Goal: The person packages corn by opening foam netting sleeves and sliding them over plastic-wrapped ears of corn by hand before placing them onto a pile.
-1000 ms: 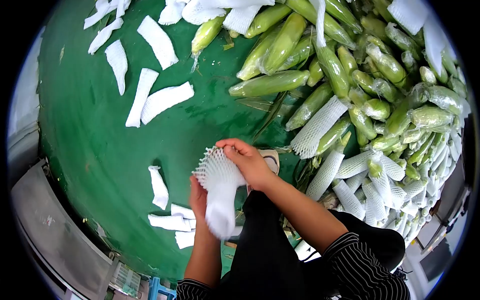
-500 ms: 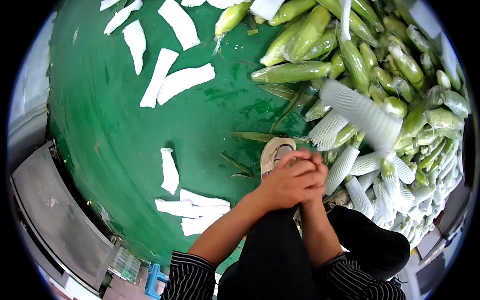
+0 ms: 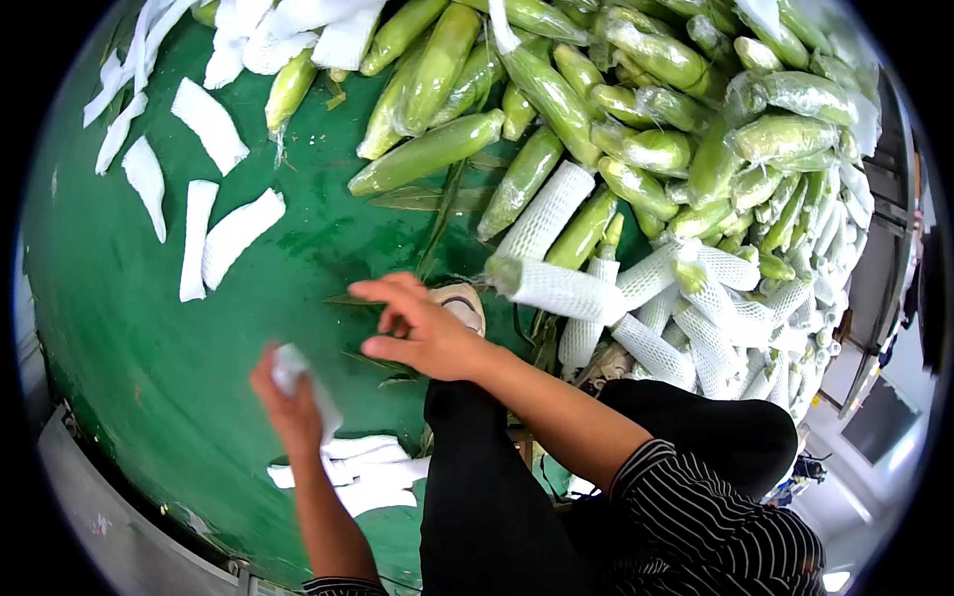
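Observation:
My left hand [image 3: 286, 405] is closed on a white foam net sleeve [image 3: 316, 395], blurred by motion, above the green floor. To its right, my right hand [image 3: 422, 333] holds nothing, its fingers apart, in front of a shoe [image 3: 460, 306]. Several flat white foam net sleeves [image 3: 373, 475] lie below my left hand, beside my leg. Ahead and to the right is a heap of green corn ears [image 3: 442, 152], many in clear plastic film. A corn ear in a foam net sleeve [image 3: 561, 290] lies at the near edge of that heap.
More foam net sleeves [image 3: 241, 236] lie scattered on the green floor [image 3: 139, 338] at upper left. Several netted corn ears [image 3: 651, 353] are piled by my right knee. Loose husk leaves [image 3: 442, 214] lie near the shoe. A metal panel [image 3: 99, 507] borders the floor at lower left.
My hands, together before, have separated. My left hand moved left and took up a foam net sleeve from the floor. The netted corn ear blurred in the air now lies on the heap. My view turned right.

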`<state>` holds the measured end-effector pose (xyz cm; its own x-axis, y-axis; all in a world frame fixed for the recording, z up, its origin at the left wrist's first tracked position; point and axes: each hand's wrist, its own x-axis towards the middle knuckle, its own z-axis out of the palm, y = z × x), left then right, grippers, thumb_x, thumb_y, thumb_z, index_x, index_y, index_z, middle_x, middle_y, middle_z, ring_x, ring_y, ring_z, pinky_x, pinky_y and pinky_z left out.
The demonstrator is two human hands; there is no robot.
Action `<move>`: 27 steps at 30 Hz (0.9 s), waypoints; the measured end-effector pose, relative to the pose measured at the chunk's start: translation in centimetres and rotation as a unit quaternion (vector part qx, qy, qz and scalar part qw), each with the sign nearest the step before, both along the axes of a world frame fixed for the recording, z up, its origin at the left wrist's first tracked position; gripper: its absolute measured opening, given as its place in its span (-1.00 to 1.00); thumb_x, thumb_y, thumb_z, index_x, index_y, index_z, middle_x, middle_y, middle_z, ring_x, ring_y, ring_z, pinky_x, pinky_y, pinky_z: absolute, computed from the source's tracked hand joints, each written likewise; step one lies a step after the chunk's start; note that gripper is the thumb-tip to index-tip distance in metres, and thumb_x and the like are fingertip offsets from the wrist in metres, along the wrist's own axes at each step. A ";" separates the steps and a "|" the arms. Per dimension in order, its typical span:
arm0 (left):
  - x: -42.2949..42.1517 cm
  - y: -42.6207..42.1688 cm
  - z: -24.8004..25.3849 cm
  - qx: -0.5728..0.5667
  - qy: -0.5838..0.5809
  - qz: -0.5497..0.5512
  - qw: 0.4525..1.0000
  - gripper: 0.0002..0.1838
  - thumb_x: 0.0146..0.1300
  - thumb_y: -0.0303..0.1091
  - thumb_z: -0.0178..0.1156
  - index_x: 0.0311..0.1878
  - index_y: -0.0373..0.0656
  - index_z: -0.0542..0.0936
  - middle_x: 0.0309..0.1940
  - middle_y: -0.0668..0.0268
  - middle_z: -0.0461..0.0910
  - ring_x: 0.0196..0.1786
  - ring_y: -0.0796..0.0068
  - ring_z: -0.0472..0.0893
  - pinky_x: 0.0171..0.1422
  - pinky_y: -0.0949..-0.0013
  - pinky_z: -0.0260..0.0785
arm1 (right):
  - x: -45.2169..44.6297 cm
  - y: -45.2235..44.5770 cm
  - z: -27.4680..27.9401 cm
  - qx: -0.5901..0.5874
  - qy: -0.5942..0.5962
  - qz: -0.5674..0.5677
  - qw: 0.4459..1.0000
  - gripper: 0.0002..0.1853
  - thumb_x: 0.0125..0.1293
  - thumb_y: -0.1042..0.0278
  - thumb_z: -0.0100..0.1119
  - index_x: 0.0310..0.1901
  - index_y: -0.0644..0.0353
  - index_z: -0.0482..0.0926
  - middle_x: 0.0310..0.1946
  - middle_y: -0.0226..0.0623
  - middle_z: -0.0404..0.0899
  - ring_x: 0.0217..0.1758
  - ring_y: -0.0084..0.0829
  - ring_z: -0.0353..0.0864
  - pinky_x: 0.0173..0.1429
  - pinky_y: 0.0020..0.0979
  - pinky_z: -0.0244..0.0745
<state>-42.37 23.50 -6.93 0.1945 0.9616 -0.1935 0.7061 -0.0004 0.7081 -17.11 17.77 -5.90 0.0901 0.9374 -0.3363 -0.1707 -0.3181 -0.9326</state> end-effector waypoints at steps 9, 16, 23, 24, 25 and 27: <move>12.9 0.5 1.7 -0.445 -0.491 0.036 0.748 -0.59 0.35 -0.37 0.18 0.23 -0.18 0.40 0.14 0.21 0.51 0.13 0.43 0.54 0.22 0.31 0.42 | 4.3 0.5 0.1 0.114 -0.178 -0.133 0.968 -0.76 0.24 0.39 0.36 -0.09 0.19 0.58 -0.09 -0.21 0.50 0.13 -0.22 0.42 0.20 -0.27 0.35; 16.8 2.0 -0.5 -0.225 -0.327 -0.113 0.911 -0.95 0.42 -0.56 0.08 -0.15 -0.24 0.53 -0.08 0.32 0.51 0.00 0.52 0.47 0.17 0.45 0.31 | 6.7 -1.7 0.3 0.153 -0.280 -0.097 0.943 -0.66 -0.02 0.26 0.58 -0.39 0.24 0.57 -0.26 -0.24 0.51 -0.16 -0.21 0.40 -0.05 -0.24 0.33; 20.7 9.8 -8.6 0.141 0.105 -0.228 0.958 -0.43 0.30 -0.28 0.32 0.35 -0.14 0.44 0.08 0.06 0.54 0.17 0.01 0.47 0.26 0.10 0.34 | 10.7 -5.1 1.7 0.052 -0.111 -0.224 0.967 -0.82 0.15 0.44 0.48 -0.35 0.26 0.62 -0.42 -0.36 0.58 -0.33 -0.47 0.52 -0.23 -0.41 0.42; 20.4 10.2 -9.2 0.134 0.079 -0.248 0.956 -0.40 0.28 -0.27 0.33 0.37 -0.11 0.43 0.08 0.05 0.53 0.15 -0.03 0.46 0.25 0.07 0.34 | 10.4 -5.6 2.4 -0.027 -0.020 -0.241 0.970 -0.83 0.19 0.43 0.46 -0.31 0.24 0.61 -0.41 -0.41 0.59 -0.32 -0.55 0.54 -0.23 -0.45 0.45; 20.4 10.4 -9.3 0.127 0.050 -0.269 0.954 -0.37 0.26 -0.26 0.35 0.39 -0.08 0.42 0.08 0.05 0.53 0.13 -0.06 0.46 0.24 0.04 0.35 | 10.1 -5.7 2.6 -0.053 0.061 -0.283 0.956 -0.82 0.20 0.44 0.46 -0.28 0.22 0.60 -0.39 -0.43 0.59 -0.31 -0.58 0.55 -0.23 -0.46 0.47; 19.0 9.9 -7.7 0.125 0.020 -0.332 0.935 -0.42 0.25 -0.31 0.34 0.35 -0.05 0.48 0.01 0.07 0.52 0.09 -0.03 0.48 0.20 0.05 0.36 | 9.1 -5.2 2.5 -0.098 0.210 -0.372 0.899 -0.81 0.22 0.44 0.45 -0.22 0.16 0.58 -0.36 -0.48 0.59 -0.30 -0.64 0.57 -0.22 -0.49 0.51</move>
